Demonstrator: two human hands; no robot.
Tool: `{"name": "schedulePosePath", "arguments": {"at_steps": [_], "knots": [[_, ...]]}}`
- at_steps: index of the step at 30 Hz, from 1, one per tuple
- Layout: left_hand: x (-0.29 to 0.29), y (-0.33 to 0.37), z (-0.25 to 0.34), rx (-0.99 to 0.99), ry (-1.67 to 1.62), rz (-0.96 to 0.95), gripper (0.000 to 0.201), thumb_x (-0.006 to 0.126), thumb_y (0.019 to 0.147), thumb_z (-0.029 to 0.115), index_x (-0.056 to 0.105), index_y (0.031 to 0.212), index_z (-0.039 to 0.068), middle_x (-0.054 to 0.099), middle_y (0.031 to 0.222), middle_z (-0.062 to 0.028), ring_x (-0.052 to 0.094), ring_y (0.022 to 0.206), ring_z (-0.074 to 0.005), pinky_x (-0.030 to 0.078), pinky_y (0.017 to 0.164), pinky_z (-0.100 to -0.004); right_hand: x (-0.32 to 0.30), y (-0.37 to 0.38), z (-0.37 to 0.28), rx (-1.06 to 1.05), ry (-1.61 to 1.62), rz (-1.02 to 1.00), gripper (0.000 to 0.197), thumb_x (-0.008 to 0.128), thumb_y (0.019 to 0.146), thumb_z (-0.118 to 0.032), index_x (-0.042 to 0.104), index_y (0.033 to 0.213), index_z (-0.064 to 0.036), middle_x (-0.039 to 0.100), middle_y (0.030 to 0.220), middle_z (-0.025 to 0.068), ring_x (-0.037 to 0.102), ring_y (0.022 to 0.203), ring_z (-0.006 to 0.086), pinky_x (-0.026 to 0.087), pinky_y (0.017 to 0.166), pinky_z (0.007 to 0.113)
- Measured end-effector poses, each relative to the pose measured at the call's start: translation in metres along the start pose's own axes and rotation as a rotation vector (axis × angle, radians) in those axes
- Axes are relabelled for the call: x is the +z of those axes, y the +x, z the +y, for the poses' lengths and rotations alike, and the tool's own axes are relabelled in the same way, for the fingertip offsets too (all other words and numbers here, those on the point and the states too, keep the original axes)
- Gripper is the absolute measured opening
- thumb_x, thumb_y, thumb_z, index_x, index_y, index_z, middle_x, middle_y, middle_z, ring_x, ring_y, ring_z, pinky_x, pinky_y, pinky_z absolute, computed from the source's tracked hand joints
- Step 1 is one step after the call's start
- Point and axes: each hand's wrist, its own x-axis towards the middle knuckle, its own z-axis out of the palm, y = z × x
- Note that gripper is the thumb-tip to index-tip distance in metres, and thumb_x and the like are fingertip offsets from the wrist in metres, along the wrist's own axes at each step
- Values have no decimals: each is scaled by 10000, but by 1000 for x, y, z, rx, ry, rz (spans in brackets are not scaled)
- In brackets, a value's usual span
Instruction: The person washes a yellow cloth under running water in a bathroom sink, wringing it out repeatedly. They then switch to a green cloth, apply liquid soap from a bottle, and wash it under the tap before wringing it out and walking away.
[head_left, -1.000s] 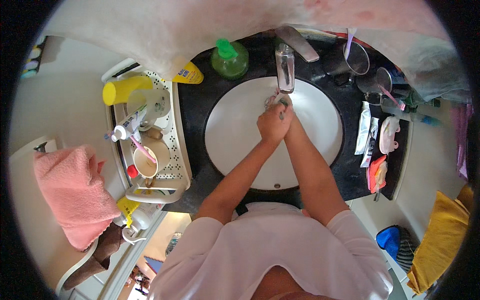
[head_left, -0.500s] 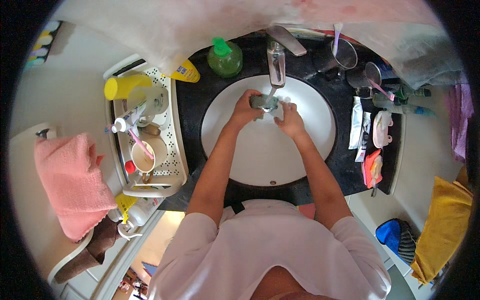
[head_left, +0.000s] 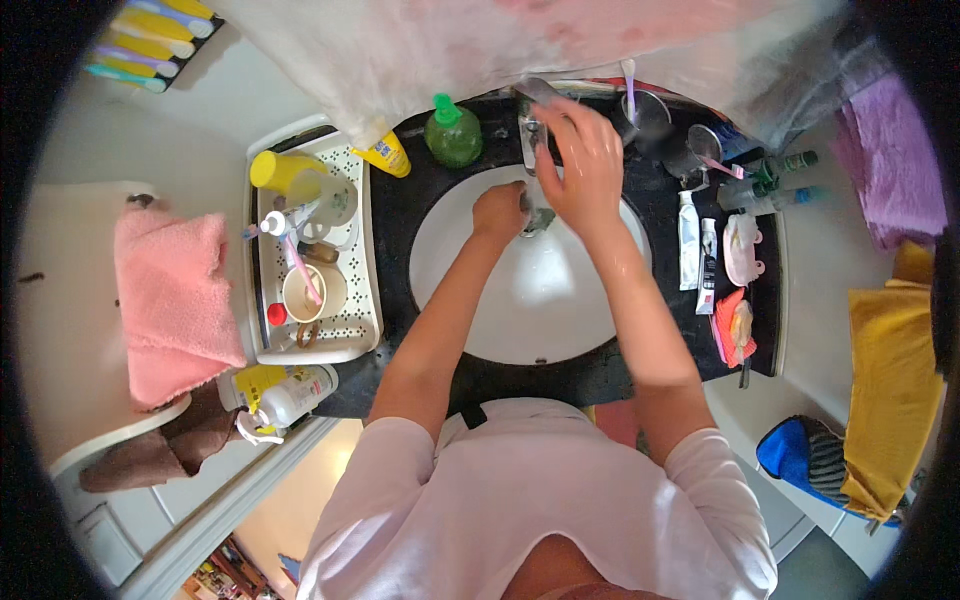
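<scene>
My left hand is closed, its fingers curled around a wet grey-green sponge, over the upper part of the white oval sink. The sponge shows only in part, and its exact kind is hard to make out. My right hand, wet and slightly blurred, is raised at the chrome faucet. Its fingers stretch across the end of the lever, with the thumb spread apart beside the faucet body; whether they press on it cannot be told. This hand hides the spout's lower end.
A green pump bottle stands left of the faucet. Farther left is a white perforated basket with cups and a yellow tube. On the right are metal cups, toothpaste tubes, bottles and a soap dish.
My right hand has left the sponge and risen to the faucet lever. My left hand keeps the sponge in the sink. The view has shifted slightly.
</scene>
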Motion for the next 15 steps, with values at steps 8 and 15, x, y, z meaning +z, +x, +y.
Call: {"name": "schedulePosePath", "arguments": {"at_steps": [8, 15], "knots": [[-57, -49, 21, 138, -232, 80, 276, 740, 621, 96, 682, 890, 123, 578, 885, -136, 605, 808, -312, 494, 754, -382, 6, -56, 28, 82, 116, -247, 615, 550, 681, 57, 467, 1283, -36, 463, 1319, 158, 413, 1254, 334, 316, 1069, 449], [-113, -95, 63, 42, -634, -112, 259, 714, 717, 68, 645, 966, 48, 630, 861, -42, 615, 797, -129, 504, 614, -270, -20, -153, -10, 486, 590, -212, 690, 742, 673, -164, 466, 1293, -42, 461, 1325, 157, 433, 1244, 286, 342, 1041, 389]]}}
